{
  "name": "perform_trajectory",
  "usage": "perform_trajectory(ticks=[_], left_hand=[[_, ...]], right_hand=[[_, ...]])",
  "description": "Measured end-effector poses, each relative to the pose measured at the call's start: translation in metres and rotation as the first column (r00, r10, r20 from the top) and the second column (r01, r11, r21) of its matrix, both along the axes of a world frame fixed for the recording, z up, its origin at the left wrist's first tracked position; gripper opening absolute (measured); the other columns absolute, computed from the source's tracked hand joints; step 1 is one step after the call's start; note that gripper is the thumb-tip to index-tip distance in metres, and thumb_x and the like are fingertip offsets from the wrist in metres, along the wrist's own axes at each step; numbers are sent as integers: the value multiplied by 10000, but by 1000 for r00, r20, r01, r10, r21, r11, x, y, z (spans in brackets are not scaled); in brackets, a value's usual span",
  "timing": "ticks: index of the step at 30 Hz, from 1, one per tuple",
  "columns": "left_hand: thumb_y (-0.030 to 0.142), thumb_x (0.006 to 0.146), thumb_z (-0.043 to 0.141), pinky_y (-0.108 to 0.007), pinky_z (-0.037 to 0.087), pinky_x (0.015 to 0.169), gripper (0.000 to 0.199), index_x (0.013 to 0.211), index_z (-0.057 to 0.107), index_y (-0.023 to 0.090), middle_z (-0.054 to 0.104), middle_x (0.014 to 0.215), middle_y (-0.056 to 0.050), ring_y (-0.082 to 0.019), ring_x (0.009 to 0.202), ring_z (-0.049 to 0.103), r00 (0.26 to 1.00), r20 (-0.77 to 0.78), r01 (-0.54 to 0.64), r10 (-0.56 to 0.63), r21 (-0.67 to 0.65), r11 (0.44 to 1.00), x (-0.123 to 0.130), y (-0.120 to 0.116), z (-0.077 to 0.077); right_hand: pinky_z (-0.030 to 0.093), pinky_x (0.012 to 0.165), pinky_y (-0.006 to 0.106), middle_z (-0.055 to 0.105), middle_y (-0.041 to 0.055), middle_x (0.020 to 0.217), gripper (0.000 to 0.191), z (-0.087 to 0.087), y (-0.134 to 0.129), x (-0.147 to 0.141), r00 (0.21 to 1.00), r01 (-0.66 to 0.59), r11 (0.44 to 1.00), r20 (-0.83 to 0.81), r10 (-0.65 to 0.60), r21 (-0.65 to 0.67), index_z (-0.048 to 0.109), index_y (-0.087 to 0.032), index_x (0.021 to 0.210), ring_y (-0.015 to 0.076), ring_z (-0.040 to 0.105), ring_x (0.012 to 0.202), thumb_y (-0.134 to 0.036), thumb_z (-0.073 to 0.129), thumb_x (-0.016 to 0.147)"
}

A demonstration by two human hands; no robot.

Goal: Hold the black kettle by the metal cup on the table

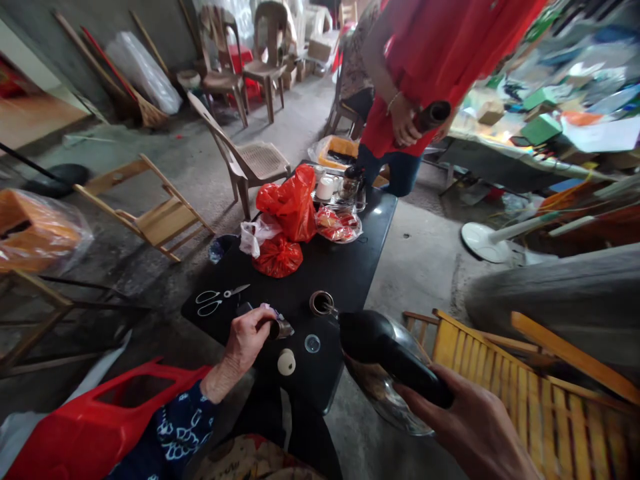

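Note:
My right hand (455,417) grips a kettle (390,380) by its black handle. The shiny metal body tilts left, its spout over a dark round cup (321,303) on the black table (345,267); a thin stream seems to run into it. My left hand (249,337) pinches a small dark, rounded piece with a crinkled, shiny edge; its kind is unclear. Close by lie a small clear round dish (313,343) and a cream-coloured disc (287,362). Scissors with white handles (220,299) rest at the table's left.
Red plastic bags (290,207), a wrapped plate of red packets (339,225) and a metal tray with a white mug (325,189) occupy the far end. Beyond stands a person in red (425,60), holding a dark cylinder. A slatted wooden chair (505,383) flanks my right, a red plastic chair (100,423) my left.

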State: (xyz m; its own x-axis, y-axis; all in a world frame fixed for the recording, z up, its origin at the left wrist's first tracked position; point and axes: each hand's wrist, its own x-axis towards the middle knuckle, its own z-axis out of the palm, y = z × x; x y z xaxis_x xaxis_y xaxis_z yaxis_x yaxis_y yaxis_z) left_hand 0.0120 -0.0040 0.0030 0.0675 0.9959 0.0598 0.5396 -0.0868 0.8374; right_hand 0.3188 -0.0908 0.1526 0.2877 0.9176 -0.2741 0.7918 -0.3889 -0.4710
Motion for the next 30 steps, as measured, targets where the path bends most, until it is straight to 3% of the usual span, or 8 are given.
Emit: perform_trajectory(ticks=[12,21,30], left_hand=[[13,802,631,-302,574,690,153,837,703,143,733,767,7,-139,674,683,1000,-6,18,-18,44,999,2,3,-1],[-2,802,636,-295,567,678,161,830,701,144,724,752,16,-138,670,675,1000,-13,25,-24,51,998,4,3,-1],[-14,802,639,-296,560,677,165,811,694,141,708,735,23,-130,652,662,999,-19,28,-27,41,999,8,4,0]], right_hand=[[343,504,253,535,-9,563,376,4,2,-5,1000,28,999,3,-28,45,635,-214,669,196,519,535,-583,586,721],[363,488,232,527,-15,552,395,3,0,-2,1000,3,997,-29,-1,78,682,-198,740,185,522,529,-587,614,755],[359,497,232,516,-16,560,384,4,2,-5,999,19,999,-38,-18,45,670,-207,708,186,513,540,-584,605,742]])
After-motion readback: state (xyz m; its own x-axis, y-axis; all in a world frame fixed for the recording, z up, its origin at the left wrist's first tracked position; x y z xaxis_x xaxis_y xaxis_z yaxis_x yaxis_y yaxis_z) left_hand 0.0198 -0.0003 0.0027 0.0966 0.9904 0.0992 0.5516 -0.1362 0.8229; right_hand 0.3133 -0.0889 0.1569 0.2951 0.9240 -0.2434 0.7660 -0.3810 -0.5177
